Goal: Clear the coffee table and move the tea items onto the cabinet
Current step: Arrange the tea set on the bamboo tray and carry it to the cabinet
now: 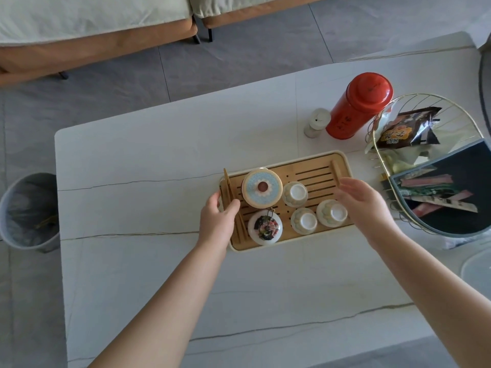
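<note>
A bamboo tea tray (pixel 313 170) with a cream rim lies on the white marble coffee table (pixel 148 181). On it stand a round blue lidded pot (pixel 261 191), a white floral teapot (pixel 265 227) and three upturned white cups (pixel 295 193), (pixel 304 220), (pixel 332 212). My left hand (pixel 216 217) rests on the tray's left end, thumb over the rim and fingers curled at its outer edge. My right hand (pixel 364 201) hovers over the tray's right end, fingers spread, touching nothing I can see. A red tea canister (pixel 356 107) stands behind the tray.
A small white jar (pixel 316 123) stands beside the canister. A gold wire basket (pixel 425 166) with snack packets sits on the table's right part. A grey waste bin (pixel 29 212) stands on the floor to the left. Sofas line the far side.
</note>
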Demonstrator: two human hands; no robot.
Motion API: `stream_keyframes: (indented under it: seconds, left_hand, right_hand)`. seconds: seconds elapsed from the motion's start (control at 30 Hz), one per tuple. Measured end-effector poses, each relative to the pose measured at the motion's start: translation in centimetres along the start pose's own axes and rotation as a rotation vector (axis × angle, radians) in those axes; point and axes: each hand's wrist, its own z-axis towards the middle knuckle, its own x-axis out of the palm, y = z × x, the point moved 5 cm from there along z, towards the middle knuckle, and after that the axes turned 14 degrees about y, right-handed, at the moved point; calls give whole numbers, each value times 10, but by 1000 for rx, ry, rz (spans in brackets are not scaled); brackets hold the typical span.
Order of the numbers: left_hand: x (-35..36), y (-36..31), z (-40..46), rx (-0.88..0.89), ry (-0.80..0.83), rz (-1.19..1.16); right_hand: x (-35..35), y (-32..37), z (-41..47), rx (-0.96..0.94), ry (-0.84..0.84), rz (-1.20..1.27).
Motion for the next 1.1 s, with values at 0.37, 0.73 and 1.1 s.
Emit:
stream_keyframes:
  seconds: [0.37, 0.73, 1.1]
  left_hand:
    - [19, 36, 19, -187, 22, -131]
    - [20, 44, 40, -206, 26, -196]
    - [13, 50, 26, -214, 37, -213]
  right_hand:
    - [-14, -52, 35, 132, 23, -204]
    - [-11, -60, 66, 172, 55, 71]
    - [-6, -66, 51, 178, 52, 215]
